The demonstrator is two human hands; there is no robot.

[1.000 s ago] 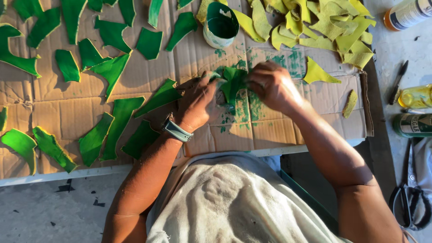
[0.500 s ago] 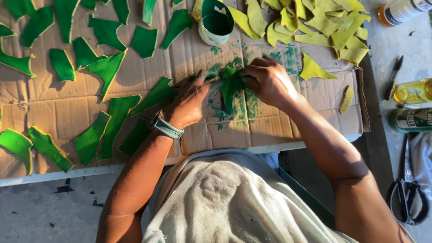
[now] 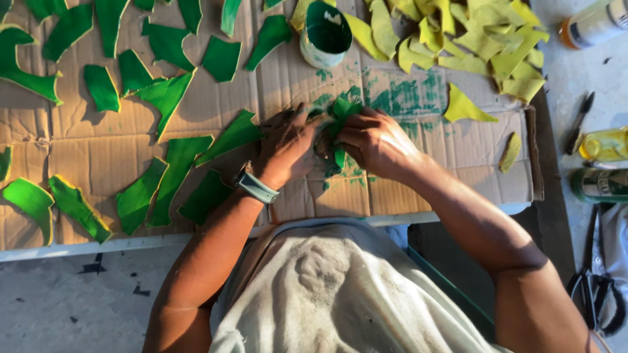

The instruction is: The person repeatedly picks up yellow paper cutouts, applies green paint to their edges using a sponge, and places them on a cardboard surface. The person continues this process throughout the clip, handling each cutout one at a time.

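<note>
Cardboard covers the table. At frame centre, the left hand and right hand keep their fingers clamped on a green painted piece, as half a second ago. Beyond stands the paint cup, unmoved, beside yellow pieces.

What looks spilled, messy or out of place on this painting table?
Green paint smears stain the cardboard sheet just beyond the hands, below the paint cup. One yellow piece lies alone near the cardboard's right edge, apart from the yellow pile. Both hands hold a green piece.
</note>
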